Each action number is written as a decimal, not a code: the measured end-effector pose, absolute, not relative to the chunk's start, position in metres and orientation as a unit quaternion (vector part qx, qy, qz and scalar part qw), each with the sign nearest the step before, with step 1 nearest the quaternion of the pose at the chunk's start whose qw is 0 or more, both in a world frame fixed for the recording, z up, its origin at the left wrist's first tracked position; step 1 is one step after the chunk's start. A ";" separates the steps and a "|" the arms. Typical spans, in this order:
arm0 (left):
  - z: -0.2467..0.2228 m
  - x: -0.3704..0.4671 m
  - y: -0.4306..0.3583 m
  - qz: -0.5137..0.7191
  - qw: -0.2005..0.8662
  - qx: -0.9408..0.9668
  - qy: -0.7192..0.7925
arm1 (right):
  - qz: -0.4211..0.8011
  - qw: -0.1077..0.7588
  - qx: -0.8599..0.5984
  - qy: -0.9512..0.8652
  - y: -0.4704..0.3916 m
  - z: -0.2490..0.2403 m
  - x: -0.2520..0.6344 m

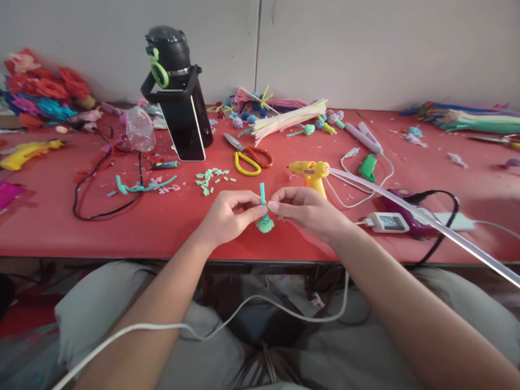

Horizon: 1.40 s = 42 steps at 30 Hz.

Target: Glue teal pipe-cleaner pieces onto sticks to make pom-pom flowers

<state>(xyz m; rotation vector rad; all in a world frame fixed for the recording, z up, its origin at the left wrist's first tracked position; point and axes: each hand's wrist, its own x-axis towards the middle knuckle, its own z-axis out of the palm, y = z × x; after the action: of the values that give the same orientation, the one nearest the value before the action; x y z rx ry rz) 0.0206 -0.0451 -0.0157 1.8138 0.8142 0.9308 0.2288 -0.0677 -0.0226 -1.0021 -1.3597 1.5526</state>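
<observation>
Front-left of the yellow glue gun (309, 169), the left hand (229, 216) and right hand (309, 215) hold the green piece (265, 225) in closed pinches, apparently shaping its stem (262, 193); the next move likely needs steadiness.

Mint-green craft piece (265, 225) (red tabletop (162, 235))

A craft workshop (seemingly): glue gun (310, 170), scissors (244, 151), bundled pipe cleaners (290, 120).

Two hands (227, 216) (311, 214), two glue guns (307, 169) (24, 157), one flask (168, 51)
</observation>
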 end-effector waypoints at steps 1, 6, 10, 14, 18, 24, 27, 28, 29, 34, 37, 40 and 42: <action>-0.016 0.020 -0.044 0.372 0.446 0.740 0.338 | 0.596 0.413 -0.412 -0.551 -0.068 -0.021 0.229; -0.019 0.018 -0.040 0.387 0.400 0.735 0.388 | 0.508 0.437 -0.479 -0.566 -0.069 -0.022 0.232; -0.020 0.018 -0.038 0.424 0.375 0.714 0.412 | 0.515 0.467 -0.494 -0.522 -0.070 -0.034 0.229; -0.021 0.018 -0.038 0.440 0.354 0.709 0.423 | 0.550 0.483 -0.479 -0.485 -0.070 -0.042 0.220; -0.023 0.020 -0.038 0.447 0.361 0.698 0.426 | 0.540 0.487 -0.477 -0.494 -0.070 -0.043 0.215; -0.024 0.021 -0.039 0.448 0.376 0.691 0.424 | 0.519 0.487 -0.499 -0.494 -0.069 -0.044 0.214; -0.024 0.021 -0.039 0.443 0.374 0.694 0.427 | 0.511 0.488 -0.501 -0.500 -0.069 -0.044 0.213; -0.024 0.020 -0.039 0.444 0.374 0.693 0.427 | 0.510 0.488 -0.503 -0.500 -0.069 -0.044 0.212; -0.024 0.020 -0.039 0.444 0.376 0.692 0.426 | 0.508 0.487 -0.505 -0.500 -0.069 -0.045 0.212; -0.025 0.020 -0.038 0.450 0.385 0.679 0.433 | 0.496 0.478 -0.518 -0.507 -0.069 -0.044 0.210; -0.027 0.021 -0.039 0.453 0.389 0.675 0.434 | 0.490 0.476 -0.521 -0.511 -0.069 -0.044 0.209; -0.028 0.020 -0.039 0.456 0.402 0.667 0.431 | 0.490 0.473 -0.522 -0.513 -0.070 -0.043 0.209; -0.027 0.020 -0.038 0.461 0.414 0.659 0.427 | 0.489 0.470 -0.523 -0.516 -0.070 -0.044 0.209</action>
<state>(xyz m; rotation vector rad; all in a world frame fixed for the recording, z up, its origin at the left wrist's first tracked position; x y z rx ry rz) 0.0202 -0.0384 -0.0275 1.6559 1.0746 1.1585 0.2089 -0.0696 -0.0435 -1.2819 -1.2640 1.1980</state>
